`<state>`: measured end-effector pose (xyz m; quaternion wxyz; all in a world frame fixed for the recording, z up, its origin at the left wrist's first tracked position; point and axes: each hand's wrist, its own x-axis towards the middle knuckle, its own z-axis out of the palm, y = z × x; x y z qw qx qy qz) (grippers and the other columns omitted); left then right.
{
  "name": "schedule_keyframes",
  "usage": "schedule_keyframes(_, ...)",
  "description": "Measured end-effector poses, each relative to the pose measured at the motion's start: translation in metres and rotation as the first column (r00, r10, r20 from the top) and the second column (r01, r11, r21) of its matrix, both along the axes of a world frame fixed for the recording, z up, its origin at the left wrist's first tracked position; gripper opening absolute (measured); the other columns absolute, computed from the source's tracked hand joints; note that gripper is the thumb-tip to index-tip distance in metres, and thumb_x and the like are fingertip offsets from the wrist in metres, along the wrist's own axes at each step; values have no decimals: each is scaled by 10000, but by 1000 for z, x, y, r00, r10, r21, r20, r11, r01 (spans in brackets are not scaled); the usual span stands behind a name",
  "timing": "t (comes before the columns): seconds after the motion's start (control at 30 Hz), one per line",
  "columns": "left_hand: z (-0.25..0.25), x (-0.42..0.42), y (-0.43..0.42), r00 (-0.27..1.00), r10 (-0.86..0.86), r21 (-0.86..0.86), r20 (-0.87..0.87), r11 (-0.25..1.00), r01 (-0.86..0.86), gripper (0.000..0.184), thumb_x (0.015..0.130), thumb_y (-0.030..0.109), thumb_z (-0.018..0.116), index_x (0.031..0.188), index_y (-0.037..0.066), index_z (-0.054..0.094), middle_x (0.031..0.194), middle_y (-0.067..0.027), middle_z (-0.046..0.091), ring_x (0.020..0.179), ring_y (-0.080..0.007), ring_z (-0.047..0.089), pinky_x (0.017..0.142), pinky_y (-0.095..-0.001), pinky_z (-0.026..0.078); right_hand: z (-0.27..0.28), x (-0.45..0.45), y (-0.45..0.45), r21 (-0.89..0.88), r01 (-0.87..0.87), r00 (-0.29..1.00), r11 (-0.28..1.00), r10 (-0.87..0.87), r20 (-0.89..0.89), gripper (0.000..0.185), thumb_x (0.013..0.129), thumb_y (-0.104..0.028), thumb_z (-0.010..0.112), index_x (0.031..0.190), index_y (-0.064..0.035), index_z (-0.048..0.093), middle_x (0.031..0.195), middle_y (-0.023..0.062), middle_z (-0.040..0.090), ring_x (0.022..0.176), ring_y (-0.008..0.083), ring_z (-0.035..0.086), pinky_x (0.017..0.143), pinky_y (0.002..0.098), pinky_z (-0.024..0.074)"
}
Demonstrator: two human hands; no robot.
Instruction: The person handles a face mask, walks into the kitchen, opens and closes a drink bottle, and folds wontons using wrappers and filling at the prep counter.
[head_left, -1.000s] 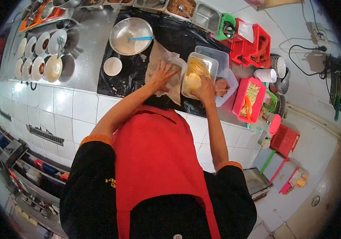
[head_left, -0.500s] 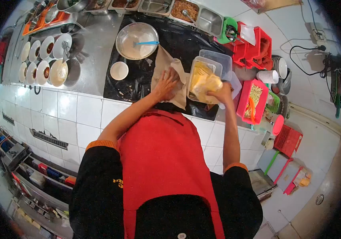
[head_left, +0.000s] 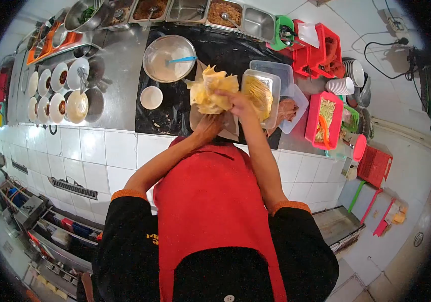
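My right hand [head_left: 238,103] grips a ragged clump of thin yellow sheets [head_left: 209,93] that look like wonton wrappers, raised over a piece of brown paper [head_left: 231,126]. My left hand [head_left: 209,127] is low on that paper, close under the clump, which hides its fingers. Beside my right hand a clear plastic container [head_left: 274,103] holds more of the yellow sheets [head_left: 258,98]. A metal mixing bowl [head_left: 157,73] of pale powder, with a blue-handled tool [head_left: 182,60] in it, stands behind my hands, and a white cup [head_left: 151,97] to their left.
Several white bowls [head_left: 77,106] with dark sauce stand on the steel counter at left. Metal food pans [head_left: 259,25] line the back. At right are red baskets [head_left: 321,53], stacked white cups [head_left: 340,86], a pink tray [head_left: 323,116] and a clear lid [head_left: 296,108] with reddish-brown food.
My right hand has carried the yellow clump leftward from the container to above the brown paper. My left hand has drawn slightly nearer to me. Reddish-brown food beside the container has come into view.
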<state>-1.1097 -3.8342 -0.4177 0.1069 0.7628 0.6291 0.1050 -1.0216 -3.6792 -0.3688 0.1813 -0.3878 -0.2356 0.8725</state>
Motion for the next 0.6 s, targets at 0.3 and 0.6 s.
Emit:
schedule_keyframes(0.3, 70, -65, -54, 906, 164, -646, 390, 750, 143, 479, 947, 203, 675, 1365, -8, 572, 1502, -204, 530, 1420, -392, 471, 1152, -443, 432, -24, 4, -22, 244, -36, 892, 969, -79, 444, 516, 680, -194, 969, 1110, -2, 756, 1072, 112, 766, 901, 222, 740, 790, 361, 603)
schedule_keyframes(0.6, 21, -77, -77, 889, 64, -408, 453, 901, 143, 419, 946, 174, 683, 1317, -6, 611, 1505, -247, 515, 1458, -411, 418, 1183, -479, 389, 47, 65, -25, 431, -610, 586, 665, 12, 810, 708, 757, -347, 913, 1282, 34, 630, 1088, 157, 747, 955, 246, 727, 805, 351, 587)
